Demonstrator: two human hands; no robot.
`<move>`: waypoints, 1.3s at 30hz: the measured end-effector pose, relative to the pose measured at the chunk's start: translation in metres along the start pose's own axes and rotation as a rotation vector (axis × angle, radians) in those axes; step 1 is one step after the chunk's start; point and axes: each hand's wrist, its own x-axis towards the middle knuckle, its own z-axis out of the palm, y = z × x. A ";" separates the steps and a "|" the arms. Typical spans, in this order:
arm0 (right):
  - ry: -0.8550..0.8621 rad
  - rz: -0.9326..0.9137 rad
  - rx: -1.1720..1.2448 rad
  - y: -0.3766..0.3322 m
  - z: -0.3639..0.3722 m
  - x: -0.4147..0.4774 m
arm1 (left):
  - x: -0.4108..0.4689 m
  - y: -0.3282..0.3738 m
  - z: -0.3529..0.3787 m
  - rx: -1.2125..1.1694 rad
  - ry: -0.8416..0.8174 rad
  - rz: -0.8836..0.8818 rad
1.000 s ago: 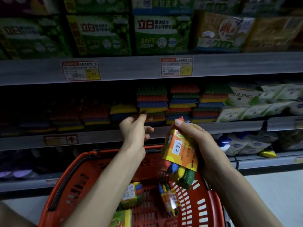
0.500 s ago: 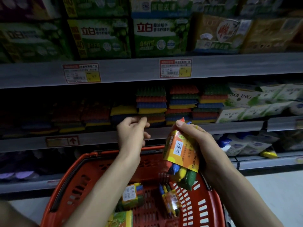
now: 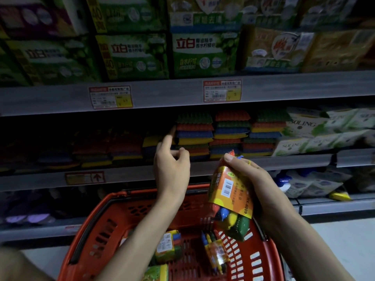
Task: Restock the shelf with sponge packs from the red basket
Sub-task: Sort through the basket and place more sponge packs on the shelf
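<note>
Head view: at 6 o'clock the red basket (image 3: 97,230) is cut off by the lower edge, and both forearms cross over it. Three loose packs (image 3: 167,246) lie inside, the nearest one half out of frame. Above the basket's 3 o'clock rim the right hand (image 3: 255,185) has its grip clenched round one sponge pack (image 3: 229,189), held upright with the barcode label toward the camera and the thumb on its top. At 12 o'clock from the basket the left hand (image 3: 172,165) grasps nothing. Its index finger stretches up to the left edge of the sponge stacks (image 3: 194,134) on the middle shelf (image 3: 294,162), the other fingers loosely curled; whether the fingertip touches is unclear. Three stacks stand lit; those toward 9 o'clock sink into dark and cannot be counted. Green boxes (image 3: 203,55) above are blurred.
</note>
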 end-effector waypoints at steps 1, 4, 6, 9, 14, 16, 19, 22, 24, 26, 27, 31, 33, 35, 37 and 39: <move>0.000 0.000 0.000 0.000 0.000 0.000 | 0.000 0.000 0.000 0.001 -0.004 0.000; -0.002 0.004 -0.003 0.000 0.000 0.000 | 0.000 0.002 0.001 -0.004 -0.013 -0.004; -0.001 0.001 0.000 0.000 0.000 0.001 | 0.000 0.003 0.001 -0.015 -0.009 -0.006; 0.000 0.000 -0.009 0.000 0.000 0.001 | -0.001 0.006 0.001 -0.003 0.019 -0.006; -0.006 -0.003 -0.002 0.000 0.000 0.001 | 0.005 0.005 0.002 0.166 0.120 0.024; -0.004 -0.001 0.001 0.000 -0.001 0.001 | 0.010 0.002 0.004 0.195 0.128 0.021; -0.002 0.001 0.014 -0.001 -0.001 0.002 | 0.012 0.002 0.004 0.189 0.132 0.036; 0.001 0.001 0.018 -0.001 -0.002 0.002 | 0.011 0.003 0.003 0.184 0.126 0.052; -0.002 0.000 0.019 -0.001 -0.002 0.002 | 0.011 0.003 0.003 0.183 0.122 0.048; -0.003 0.000 0.022 0.000 -0.003 0.002 | 0.011 0.002 0.004 0.185 0.123 0.043; -0.004 0.002 0.020 0.000 -0.003 0.002 | 0.011 0.003 0.005 0.183 0.123 0.042; -0.007 0.003 0.021 0.000 -0.004 0.002 | 0.010 0.005 0.004 0.183 0.120 0.043; -0.004 -0.001 0.015 0.000 -0.004 0.002 | 0.011 0.005 0.003 0.197 0.123 0.035; -0.004 -0.009 0.004 0.001 -0.005 0.003 | 0.010 0.005 0.003 0.205 0.127 0.037; -0.011 -0.014 -0.001 0.002 -0.005 0.002 | 0.008 0.004 0.001 0.201 0.122 0.047; -0.017 -0.020 -0.005 0.002 -0.004 0.001 | 0.004 0.002 -0.002 0.208 0.116 0.062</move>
